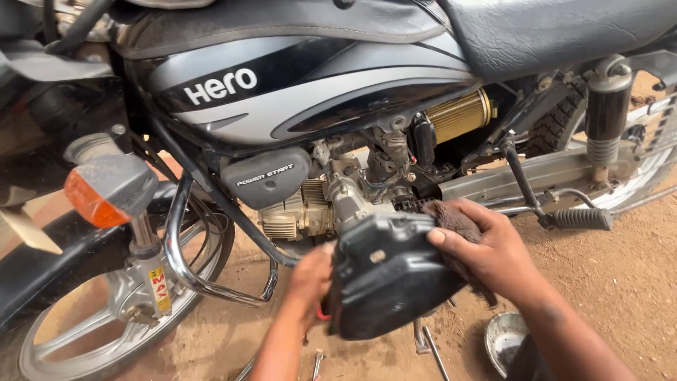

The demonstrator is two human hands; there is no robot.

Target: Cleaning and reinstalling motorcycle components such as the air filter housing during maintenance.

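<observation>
A black and grey motorcycle (pixel 282 92) stands on sandy ground, its engine (pixel 331 201) exposed. In front of the engine I hold a black plastic cover (pixel 384 279). My left hand (pixel 310 279) grips the cover's left edge from behind. My right hand (pixel 486 250) presses a dark rag (pixel 451 215) against the cover's upper right side. A yellow pleated air filter (pixel 458 116) shows under the seat.
A small metal bowl (pixel 504 342) lies on the dirt at lower right, with metal tools (pixel 427 342) beside it. The chrome crash guard (pixel 187 268), front wheel (pixel 84 324) and orange indicator (pixel 99 194) are at left. The kick lever (pixel 564 217) juts out at right.
</observation>
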